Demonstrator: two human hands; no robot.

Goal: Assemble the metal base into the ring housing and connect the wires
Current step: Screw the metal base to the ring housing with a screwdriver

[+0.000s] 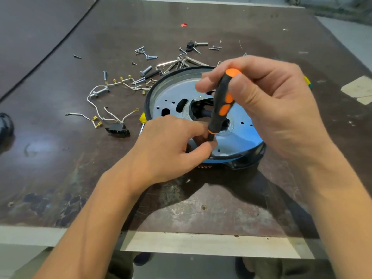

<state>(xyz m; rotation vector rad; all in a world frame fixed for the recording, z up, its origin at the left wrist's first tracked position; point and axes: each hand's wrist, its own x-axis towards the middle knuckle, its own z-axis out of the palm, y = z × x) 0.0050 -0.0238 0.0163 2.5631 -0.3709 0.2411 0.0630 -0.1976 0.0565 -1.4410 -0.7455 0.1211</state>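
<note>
With right hand (261, 93), grips an orange-and-black screwdriver (222, 103); with left hand (171, 146), pinches its tip against the metal base (167, 93), seated in the ring housing (148, 101) on the worktop (60, 158); wires (112, 115) loose alongside.

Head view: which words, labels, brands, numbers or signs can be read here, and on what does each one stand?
No text here can be read with certainty.
On the dark side of the ring housing, below the left hand, a reddish print: too blurred to read.
On the screwdriver handle: no text shows.
On the paper scraps at the right edge: no legible print.
</note>
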